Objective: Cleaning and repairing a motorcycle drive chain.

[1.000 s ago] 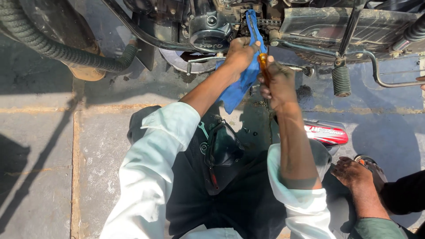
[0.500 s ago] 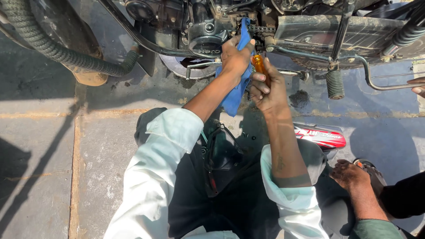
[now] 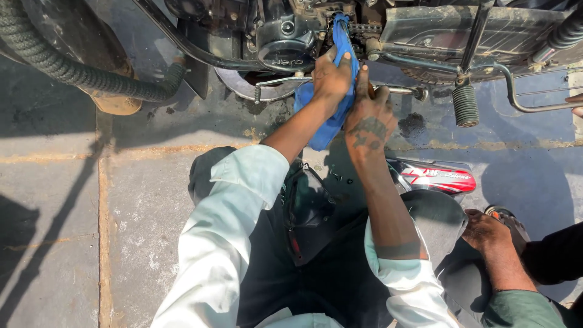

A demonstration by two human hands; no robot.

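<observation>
My left hand (image 3: 331, 76) grips a blue cloth (image 3: 328, 124) and presses its upper end against the chain (image 3: 363, 28) beside the motorcycle's dark engine cover (image 3: 284, 37). My right hand (image 3: 369, 121) is right next to it, back toward me, fingers curled, one finger pointing up at the frame. The orange-handled tool seen in the earlier frames is hidden inside that fist. Both my sleeves are pale. A black plastic part (image 3: 306, 212) rests on my lap.
A ribbed footpeg (image 3: 466, 104) and a metal bar (image 3: 516, 100) stick out at the right. A black corrugated hose (image 3: 73, 70) curves at the left. A red-and-silver panel (image 3: 438, 177) lies on the stone floor. Another person's hand (image 3: 486, 232) rests at the lower right.
My right hand has turned its back to me, so the orange handle no longer shows. My left hand has kept the cloth pressed at the chain. The view has shifted slightly.
</observation>
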